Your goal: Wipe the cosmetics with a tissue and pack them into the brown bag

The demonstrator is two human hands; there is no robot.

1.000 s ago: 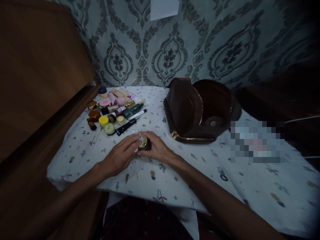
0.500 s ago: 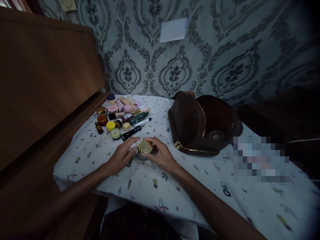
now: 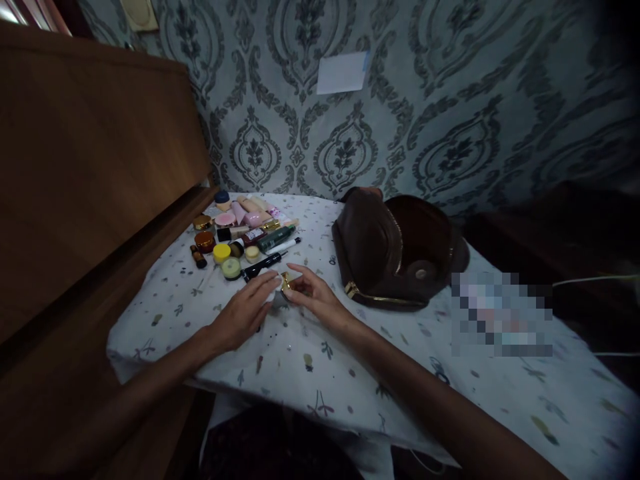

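Observation:
My right hand grips a small round gold-topped cosmetic case between thumb and fingers. The case is turned on edge, and I cannot tell whether it is a jar or a compact. Wrapped in the fingers of my left hand is a crumpled white wipe, pressed against the case's left side. Just beyond my left hand lies a black tube with a thin nozzle. A pale green round jar and a jar with a yellow lid are close by.
Several cosmetic tubes, bottles and jars, among them a dark green tube, crowd the table's far left. An open brown leather bag stands to the right. The patterned tablecloth covers the table. A wooden cabinet borders the left.
The gold-topped case has turned from showing its round top to standing edge-on between my hands. My right hand's fingers have shifted around it. The view has tilted slightly.

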